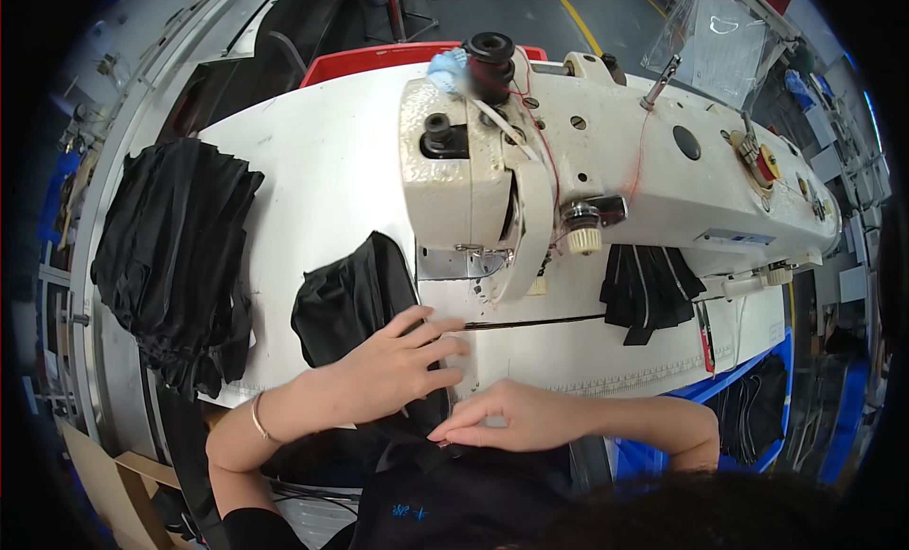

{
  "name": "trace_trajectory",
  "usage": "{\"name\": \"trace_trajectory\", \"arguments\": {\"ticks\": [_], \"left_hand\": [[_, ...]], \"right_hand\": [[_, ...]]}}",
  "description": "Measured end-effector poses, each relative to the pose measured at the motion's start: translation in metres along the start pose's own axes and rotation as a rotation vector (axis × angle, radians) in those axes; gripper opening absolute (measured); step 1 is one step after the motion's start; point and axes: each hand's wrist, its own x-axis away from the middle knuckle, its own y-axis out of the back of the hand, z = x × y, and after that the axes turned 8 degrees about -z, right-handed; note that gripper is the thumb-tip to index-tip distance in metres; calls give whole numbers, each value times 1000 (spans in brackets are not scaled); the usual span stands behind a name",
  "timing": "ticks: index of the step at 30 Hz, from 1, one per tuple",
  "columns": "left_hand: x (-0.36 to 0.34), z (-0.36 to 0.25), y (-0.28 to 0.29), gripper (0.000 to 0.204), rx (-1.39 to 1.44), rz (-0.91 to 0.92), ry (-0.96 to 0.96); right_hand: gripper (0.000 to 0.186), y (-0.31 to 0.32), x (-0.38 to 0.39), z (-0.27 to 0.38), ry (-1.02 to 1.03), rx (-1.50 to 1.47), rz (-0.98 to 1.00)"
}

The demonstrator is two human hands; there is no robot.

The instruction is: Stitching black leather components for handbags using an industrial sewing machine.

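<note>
A black fabric piece (352, 294) lies left of the sewing machine's needle area and hangs over the table's near edge. On its right side rests my left hand (402, 361), palm down, with its fingers spread and slightly curled. My right hand (502, 416) is closer to my body, thumb and fingertips pinched together at the fabric's near end. Something small and reddish glints at those fingertips, too small to name. The white sewing machine (473, 190) stands just beyond both hands, with red thread running down its front.
A tall stack of black fabric pieces (175, 257) sits at the left. Black strips with pale lines (649, 290) lie right of the needle, near a red-and-black slim tool (706, 337). A blue bin (788, 399) holds more black pieces below the right edge. An open cardboard box (104, 484) stands lower left.
</note>
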Motion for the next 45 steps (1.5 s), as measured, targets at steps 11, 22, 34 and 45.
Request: {"name": "trace_trajectory", "arguments": {"ticks": [11,22,34,45], "left_hand": [[30,-22,-22,42,-741,-410,443],[-2,28,-10,55,662,-424,667],[1,54,-12,22,568,-295,605],[-43,120,-40,24,2,-479,373]], "right_hand": [[16,2,-53,-14,-148,-153,-849],[13,0,-47,-37,84,-446,-764],[30,21,-21,-39,854,1405,-452],[38,65,-23,-51,513,1604,-456]]}}
